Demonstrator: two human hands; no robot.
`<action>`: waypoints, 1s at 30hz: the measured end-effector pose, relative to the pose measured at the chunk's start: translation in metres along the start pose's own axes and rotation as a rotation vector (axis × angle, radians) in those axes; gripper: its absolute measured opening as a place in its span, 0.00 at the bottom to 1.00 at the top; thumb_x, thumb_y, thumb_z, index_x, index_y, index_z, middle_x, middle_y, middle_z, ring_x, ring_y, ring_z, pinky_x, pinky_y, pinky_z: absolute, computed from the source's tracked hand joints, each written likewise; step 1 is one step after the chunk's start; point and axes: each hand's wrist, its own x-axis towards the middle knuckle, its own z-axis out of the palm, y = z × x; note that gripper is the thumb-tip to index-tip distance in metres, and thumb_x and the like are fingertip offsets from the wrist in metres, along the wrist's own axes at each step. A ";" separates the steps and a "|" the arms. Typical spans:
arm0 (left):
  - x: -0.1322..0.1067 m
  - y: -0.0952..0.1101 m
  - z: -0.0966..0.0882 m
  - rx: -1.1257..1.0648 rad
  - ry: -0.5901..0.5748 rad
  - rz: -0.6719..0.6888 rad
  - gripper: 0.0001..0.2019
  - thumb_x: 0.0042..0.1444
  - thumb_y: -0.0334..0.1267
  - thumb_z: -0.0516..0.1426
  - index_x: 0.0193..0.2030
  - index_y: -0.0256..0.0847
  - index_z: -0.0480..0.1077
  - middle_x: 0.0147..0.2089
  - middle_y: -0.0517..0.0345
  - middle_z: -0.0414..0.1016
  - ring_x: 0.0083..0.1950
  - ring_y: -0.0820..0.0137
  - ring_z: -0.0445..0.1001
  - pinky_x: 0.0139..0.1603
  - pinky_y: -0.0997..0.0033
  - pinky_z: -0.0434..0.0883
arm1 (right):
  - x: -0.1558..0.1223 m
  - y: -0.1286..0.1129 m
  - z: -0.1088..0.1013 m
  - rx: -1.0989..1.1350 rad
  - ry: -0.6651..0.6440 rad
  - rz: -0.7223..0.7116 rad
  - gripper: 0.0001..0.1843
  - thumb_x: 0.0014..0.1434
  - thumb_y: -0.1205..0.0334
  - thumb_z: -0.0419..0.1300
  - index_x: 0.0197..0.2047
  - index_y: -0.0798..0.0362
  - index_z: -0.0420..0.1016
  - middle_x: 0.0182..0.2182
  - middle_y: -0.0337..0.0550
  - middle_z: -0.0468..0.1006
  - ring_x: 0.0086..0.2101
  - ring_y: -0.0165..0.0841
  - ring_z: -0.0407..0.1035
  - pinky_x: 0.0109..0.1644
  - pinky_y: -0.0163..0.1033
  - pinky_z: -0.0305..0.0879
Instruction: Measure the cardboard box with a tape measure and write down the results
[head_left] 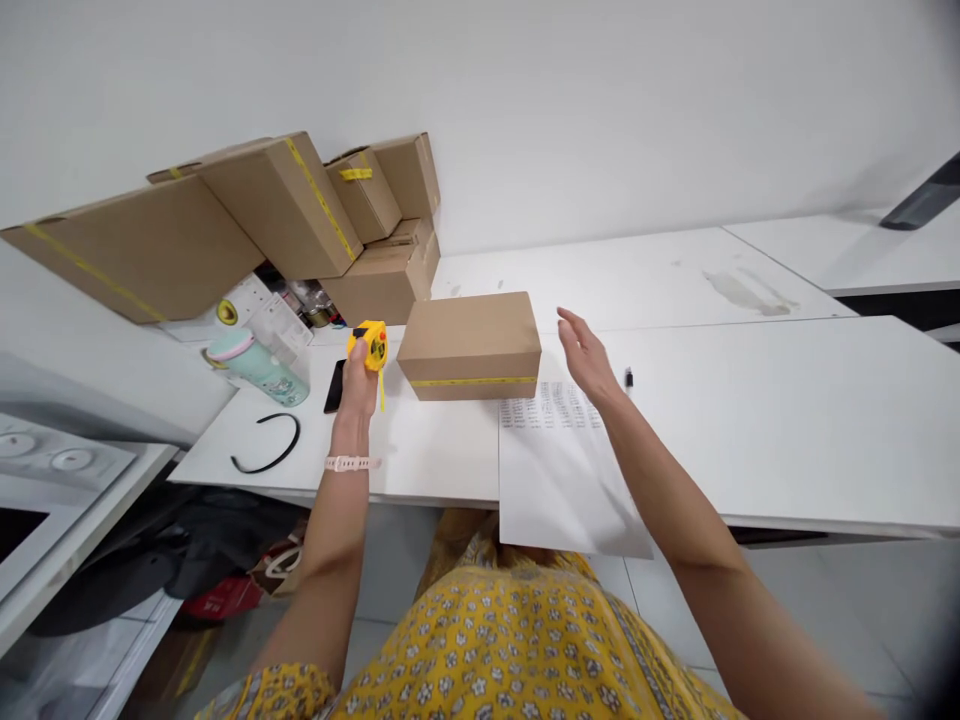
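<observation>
My left hand (361,385) is wrapped round a yellow tape measure (368,345), held to the left of a cardboard box (471,335). A short end of its yellow blade hangs down. The closed box rests on the white table, with a yellow measuring strip (475,381) along its front face. To the box's right, my right hand (583,355) is raised over the table, fingers stretched out, apart from the box and holding nothing. Below that hand lies a printed sheet of paper (562,480), partly under the box and overhanging the table's front edge.
Several cardboard boxes (277,210) are stacked at the back left against the wall. Left on the table are a mint tumbler (259,368), a dark phone (334,388) and a black headband (289,450). A small black object (628,378) lies right of my right hand.
</observation>
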 end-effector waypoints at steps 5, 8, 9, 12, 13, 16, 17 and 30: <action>-0.011 -0.015 0.009 -0.040 -0.043 -0.118 0.27 0.46 0.60 0.65 0.46 0.42 0.75 0.46 0.50 0.81 0.50 0.60 0.79 0.50 0.63 0.74 | 0.014 -0.006 0.032 0.149 -0.164 0.225 0.36 0.66 0.31 0.48 0.64 0.45 0.72 0.67 0.48 0.71 0.65 0.49 0.65 0.67 0.60 0.63; -0.032 -0.006 0.016 -0.078 -0.084 -0.118 0.25 0.49 0.58 0.65 0.48 0.44 0.75 0.52 0.51 0.81 0.57 0.58 0.77 0.53 0.61 0.74 | 0.002 -0.015 0.024 0.121 -0.146 0.177 0.34 0.65 0.31 0.52 0.61 0.45 0.76 0.66 0.46 0.73 0.65 0.49 0.65 0.70 0.60 0.60; -0.040 -0.001 0.019 -0.095 -0.106 -0.101 0.25 0.50 0.57 0.65 0.49 0.45 0.75 0.54 0.51 0.80 0.60 0.57 0.76 0.54 0.61 0.74 | -0.006 -0.020 0.017 0.082 -0.113 0.132 0.33 0.65 0.32 0.54 0.61 0.44 0.76 0.66 0.46 0.72 0.65 0.49 0.64 0.71 0.60 0.58; -0.068 0.011 0.027 -0.123 -0.171 -0.045 0.25 0.51 0.57 0.66 0.52 0.48 0.75 0.59 0.53 0.79 0.66 0.55 0.72 0.59 0.58 0.73 | -0.036 -0.031 -0.012 -0.050 -0.030 0.004 0.31 0.66 0.36 0.56 0.65 0.42 0.73 0.67 0.44 0.72 0.65 0.49 0.66 0.70 0.61 0.58; -0.077 0.012 0.030 -0.116 -0.184 -0.047 0.26 0.51 0.58 0.66 0.53 0.49 0.76 0.60 0.54 0.79 0.67 0.55 0.71 0.60 0.58 0.73 | -0.048 -0.030 -0.021 -0.091 -0.003 -0.015 0.31 0.66 0.37 0.56 0.66 0.41 0.72 0.66 0.44 0.72 0.64 0.50 0.66 0.69 0.62 0.59; -0.100 0.001 0.036 -0.053 -0.219 -0.137 0.27 0.48 0.58 0.67 0.52 0.48 0.77 0.61 0.53 0.78 0.68 0.53 0.69 0.63 0.57 0.71 | -0.082 -0.016 -0.039 -0.182 0.056 0.023 0.29 0.67 0.38 0.55 0.66 0.40 0.71 0.66 0.44 0.72 0.63 0.51 0.68 0.66 0.65 0.62; -0.106 -0.003 0.038 -0.030 -0.229 -0.179 0.27 0.47 0.58 0.68 0.51 0.47 0.78 0.60 0.53 0.79 0.68 0.52 0.69 0.64 0.56 0.71 | -0.091 -0.009 -0.043 -0.200 0.055 0.052 0.29 0.67 0.38 0.54 0.66 0.40 0.71 0.66 0.45 0.72 0.63 0.52 0.68 0.65 0.66 0.63; -0.144 0.055 0.063 -0.003 -0.975 -0.397 0.31 0.53 0.62 0.64 0.53 0.40 0.75 0.42 0.46 0.81 0.36 0.64 0.78 0.31 0.69 0.74 | -0.133 -0.077 -0.021 0.360 -0.312 0.110 0.26 0.68 0.35 0.53 0.37 0.47 0.79 0.32 0.45 0.79 0.32 0.37 0.73 0.37 0.46 0.72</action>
